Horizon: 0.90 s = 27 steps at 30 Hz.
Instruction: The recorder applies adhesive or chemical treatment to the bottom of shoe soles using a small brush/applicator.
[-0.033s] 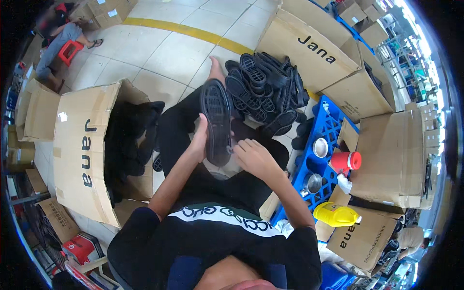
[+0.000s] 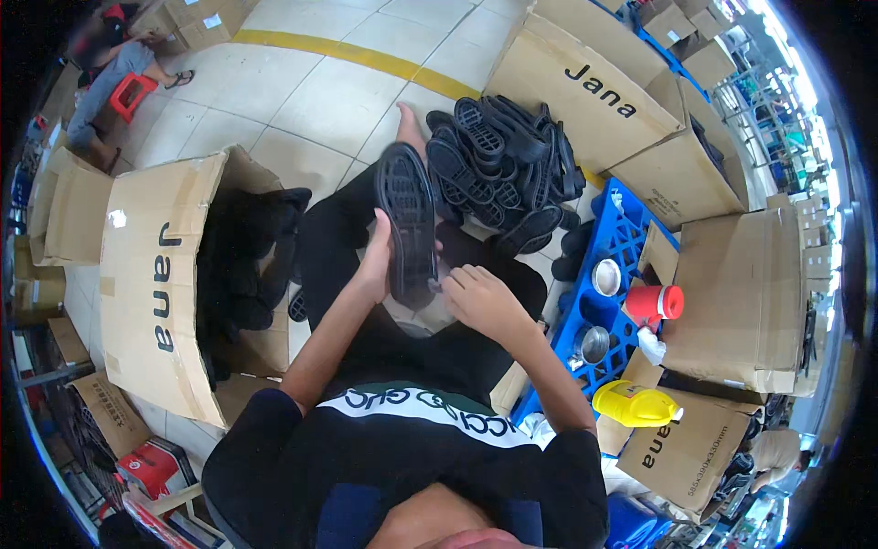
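Tiled floor (image 2: 302, 101) with a yellow line, crowded with cardboard boxes. Left hand (image 2: 377, 261): fingers closed round the edge of a black shoe sole (image 2: 408, 224), held tread-up over the lap. Right hand (image 2: 477, 295): fingers curled at the sole's near end, touching it; grip unclear. Beyond the sole, a pile of black soles (image 2: 508, 169). To the left, an open box (image 2: 160, 274) of dark shoes. To the right, a blue crate (image 2: 622, 247) carrying a red cup (image 2: 655, 302); nearby, a yellow bottle (image 2: 633, 404).

Shoe workshop: piled black soles (image 2: 508, 156), cardboard cartons (image 2: 151, 284).
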{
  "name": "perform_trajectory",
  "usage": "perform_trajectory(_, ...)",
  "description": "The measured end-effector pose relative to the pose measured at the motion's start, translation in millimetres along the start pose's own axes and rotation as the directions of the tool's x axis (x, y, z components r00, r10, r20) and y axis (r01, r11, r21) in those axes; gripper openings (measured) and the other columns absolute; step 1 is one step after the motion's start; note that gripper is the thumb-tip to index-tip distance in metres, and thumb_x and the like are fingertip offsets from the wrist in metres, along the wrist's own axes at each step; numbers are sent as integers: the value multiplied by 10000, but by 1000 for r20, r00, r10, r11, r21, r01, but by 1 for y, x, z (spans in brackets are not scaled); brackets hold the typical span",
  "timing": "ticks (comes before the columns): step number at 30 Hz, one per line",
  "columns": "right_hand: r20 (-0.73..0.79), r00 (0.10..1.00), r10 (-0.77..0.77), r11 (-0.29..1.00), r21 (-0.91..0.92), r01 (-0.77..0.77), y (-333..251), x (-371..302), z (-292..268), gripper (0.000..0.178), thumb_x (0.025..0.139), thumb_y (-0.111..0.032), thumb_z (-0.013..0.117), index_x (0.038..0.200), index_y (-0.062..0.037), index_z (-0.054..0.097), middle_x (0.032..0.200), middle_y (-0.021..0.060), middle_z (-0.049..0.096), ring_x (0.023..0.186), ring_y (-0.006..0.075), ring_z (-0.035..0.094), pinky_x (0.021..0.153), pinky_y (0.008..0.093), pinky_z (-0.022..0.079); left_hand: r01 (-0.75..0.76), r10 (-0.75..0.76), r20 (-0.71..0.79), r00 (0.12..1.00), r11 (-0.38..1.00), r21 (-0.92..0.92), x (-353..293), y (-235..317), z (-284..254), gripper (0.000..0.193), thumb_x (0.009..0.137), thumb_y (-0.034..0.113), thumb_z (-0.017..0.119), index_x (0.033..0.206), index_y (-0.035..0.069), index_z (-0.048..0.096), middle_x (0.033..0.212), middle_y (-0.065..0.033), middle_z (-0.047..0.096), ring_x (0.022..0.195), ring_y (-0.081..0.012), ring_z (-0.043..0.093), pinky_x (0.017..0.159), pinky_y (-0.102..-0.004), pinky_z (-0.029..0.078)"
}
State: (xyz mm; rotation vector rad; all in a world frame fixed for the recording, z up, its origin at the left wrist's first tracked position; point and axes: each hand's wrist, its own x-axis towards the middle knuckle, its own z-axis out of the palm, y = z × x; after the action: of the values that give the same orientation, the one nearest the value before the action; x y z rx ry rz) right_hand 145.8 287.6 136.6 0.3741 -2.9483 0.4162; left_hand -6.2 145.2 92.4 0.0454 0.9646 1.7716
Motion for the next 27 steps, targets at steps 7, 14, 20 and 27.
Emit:
perform_trajectory(7,-10,1000,-23,986,166,25,-20,3,-1,144,808,-126,625,895,-38,553,908,96,553,895,263,585,796,367,475,-35,36,22,999,999,-40,6,0,2,904,905,749,118,1266,30,528,1045,-173,673,945,-286,662,848,-413,543)
perform_trajectory(14,-152,987,-49,976,204,80,12,55,-12,131,833,-83,634,929,-15,578,1009,115,570,968,288,578,871,374,465,3,-3,-70,998,1000,-1,3,-1,6,848,929,728,146,1313,60,501,1226,-117,607,1109,-222,591,952,-387,476)
perform_trajectory(20,-165,981,-99,994,-72,88,18,73,-23,242,779,-86,607,1009,-14,578,1120,122,564,1078,278,566,952,359,458,26,-20,-157,987,999,35,-4,3,4,833,934,727,175,1253,57,553,1158,-91,632,1063,-192,600,928,-362,472)
perform_trajectory(27,-142,978,-154,978,-161,131,-9,44,-7,274,751,-80,591,1019,-22,580,1156,132,557,1103,281,562,979,365,463,-10,6,-87,996,999,-51,1,7,2,837,944,705,155,1278,41,538,1150,-129,644,1062,-223,620,927,-381,495)
